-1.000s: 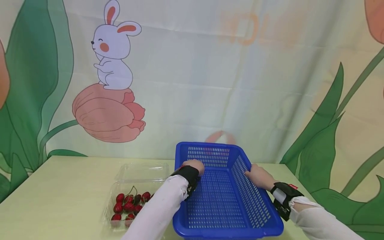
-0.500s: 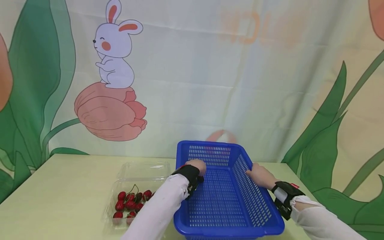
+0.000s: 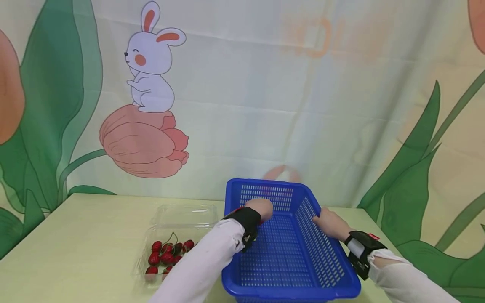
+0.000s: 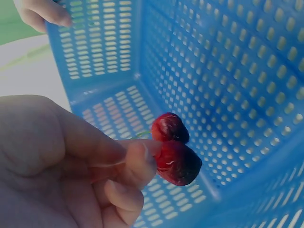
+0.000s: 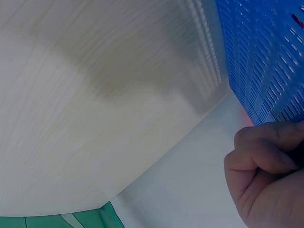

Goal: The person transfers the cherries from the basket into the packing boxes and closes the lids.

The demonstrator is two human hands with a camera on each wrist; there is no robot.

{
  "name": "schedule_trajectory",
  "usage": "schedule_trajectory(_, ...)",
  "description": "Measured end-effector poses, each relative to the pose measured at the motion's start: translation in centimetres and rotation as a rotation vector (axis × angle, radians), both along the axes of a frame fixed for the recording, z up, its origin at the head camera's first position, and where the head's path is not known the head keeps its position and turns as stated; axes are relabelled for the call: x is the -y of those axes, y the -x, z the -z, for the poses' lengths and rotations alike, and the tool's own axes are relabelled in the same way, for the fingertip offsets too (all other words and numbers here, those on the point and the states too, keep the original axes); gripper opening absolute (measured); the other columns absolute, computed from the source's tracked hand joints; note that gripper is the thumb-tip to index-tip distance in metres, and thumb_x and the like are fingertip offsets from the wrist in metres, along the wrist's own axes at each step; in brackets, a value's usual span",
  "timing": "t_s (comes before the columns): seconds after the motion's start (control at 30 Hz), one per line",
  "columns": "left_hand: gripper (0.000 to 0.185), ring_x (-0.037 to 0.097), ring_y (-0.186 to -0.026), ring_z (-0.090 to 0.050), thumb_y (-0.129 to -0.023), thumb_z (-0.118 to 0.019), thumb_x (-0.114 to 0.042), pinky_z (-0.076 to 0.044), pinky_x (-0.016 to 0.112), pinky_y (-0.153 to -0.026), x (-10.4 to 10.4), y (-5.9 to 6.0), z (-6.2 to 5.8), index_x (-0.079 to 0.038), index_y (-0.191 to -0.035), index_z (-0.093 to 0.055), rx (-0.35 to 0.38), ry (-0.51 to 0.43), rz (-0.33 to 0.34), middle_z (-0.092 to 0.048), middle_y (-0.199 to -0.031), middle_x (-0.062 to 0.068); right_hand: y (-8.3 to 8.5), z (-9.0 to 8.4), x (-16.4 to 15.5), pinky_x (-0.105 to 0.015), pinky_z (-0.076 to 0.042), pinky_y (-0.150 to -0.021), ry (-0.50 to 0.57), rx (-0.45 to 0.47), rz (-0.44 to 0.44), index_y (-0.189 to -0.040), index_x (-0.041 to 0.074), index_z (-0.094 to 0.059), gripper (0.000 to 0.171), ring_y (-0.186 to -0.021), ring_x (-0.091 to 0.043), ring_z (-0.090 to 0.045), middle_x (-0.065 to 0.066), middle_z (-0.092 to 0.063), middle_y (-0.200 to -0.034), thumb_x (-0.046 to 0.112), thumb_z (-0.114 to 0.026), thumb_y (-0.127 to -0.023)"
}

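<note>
Surface: pale yellow-green table (image 3: 75, 235), wood-grained in the right wrist view, its far edge against the wall.

Room: printed backdrop (image 3: 265, 97) behind the table, showing a white rabbit (image 3: 151, 59) seated on a pink tulip (image 3: 144, 143), with large green leaves at both sides.

Item 1: blue perforated basket (image 3: 303, 290), rectangular, standing on the table to the right of centre; nothing lies on its floor.

Item 2: clear plastic clamshell box (image 3: 182, 215), lid open toward the wall, just left of the basket. Loose red cherries in the box (image 3: 166, 256), some with stems. The left sleeve (image 3: 204, 265) crosses in front of the box's right part and hides it.

Item 3: left hand (image 3: 259, 208), black wrist strap, held inside the basket near its left wall. Its thumb and fingers pinch two held cherries (image 4: 173, 152), dark red, above the basket floor.

Item 4: right hand (image 3: 329, 223), black wrist strap, fingers curled over the basket's right rim, gripping it.
</note>
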State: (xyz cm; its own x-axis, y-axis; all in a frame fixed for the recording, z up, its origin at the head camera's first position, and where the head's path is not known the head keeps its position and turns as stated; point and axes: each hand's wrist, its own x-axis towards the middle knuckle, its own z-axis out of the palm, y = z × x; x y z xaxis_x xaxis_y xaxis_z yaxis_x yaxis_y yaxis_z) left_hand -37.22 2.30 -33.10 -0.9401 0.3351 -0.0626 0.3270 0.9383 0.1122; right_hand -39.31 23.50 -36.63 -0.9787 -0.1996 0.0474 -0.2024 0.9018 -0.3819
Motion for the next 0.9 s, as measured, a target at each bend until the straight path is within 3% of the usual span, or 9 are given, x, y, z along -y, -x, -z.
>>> schedule_trajectory(0.17, 0.031, 0.011, -0.036, -0.014, -0.073, -0.037, -0.008, -0.015, 0.024, -0.034, -0.7, -0.1, -0.7, -0.014, -0.043, -0.03, -0.015, 0.005, 0.001, -0.02, -0.04, -0.001, 0.1, 0.1, -0.1, -0.027, -0.031, -0.042, -0.011, -0.004, -0.002, -0.09, -0.005, -0.035, 0.03, -0.051, -0.014, -0.04, -0.007, -0.039, -0.068, 0.02, -0.033, -0.074)
schedule_trajectory(0.47, 0.031, 0.011, -0.037, -0.013, -0.072, -0.038, -0.008, -0.013, 0.025, -0.035, -0.6, -0.7, -1.6, -0.014, -0.044, -0.026, -0.055, -0.023, 0.0, -0.018, -0.042, -0.001, 0.1, 0.1, 0.2, -0.027, -0.031, -0.039, 0.011, 0.017, 0.007, -0.083, -0.002, -0.038, 0.024, -0.047, -0.014, -0.04, -0.006, -0.041, -0.062, 0.019, -0.034, -0.073)
schedule_trajectory(0.6, 0.029, 0.01, -0.036, -0.017, -0.069, -0.04, -0.006, -0.013, 0.025, -0.033, 0.0, -0.7, -2.0, -0.014, -0.045, -0.028, -0.172, -0.071, 0.01, -0.02, -0.041, -0.001, -0.1, -0.1, 0.2, -0.027, -0.031, -0.04, 0.003, 0.012, 0.004, -0.088, -0.003, -0.036, 0.027, -0.049, -0.015, -0.04, -0.007, -0.04, -0.065, 0.019, -0.034, -0.073)
schedule_trajectory(0.73, 0.024, 0.01, -0.034, -0.03, -0.071, -0.041, -0.007, -0.019, 0.023, -0.029, 0.7, -0.5, -2.3, -0.013, -0.047, -0.037, -0.318, -0.113, 0.02, -0.031, -0.041, 0.0, -0.2, -0.2, 0.1, -0.027, -0.031, -0.042, -0.012, -0.005, -0.002, -0.091, -0.005, -0.035, 0.03, -0.052, -0.015, -0.04, -0.008, -0.039, -0.07, 0.02, -0.034, -0.073)
schedule_trajectory(0.9, 0.021, 0.011, -0.037, -0.036, -0.072, -0.041, -0.009, -0.023, 0.024, -0.03, 1.6, -0.3, -2.2, -0.013, -0.051, -0.043, -0.353, -0.123, 0.011, -0.034, -0.044, 0.0, -0.1, 0.0, 0.1, -0.027, -0.032, -0.043, -0.014, -0.005, -0.012, -0.094, -0.006, -0.034, 0.033, -0.053, -0.015, -0.041, -0.008, -0.041, -0.072, 0.021, -0.034, -0.074)
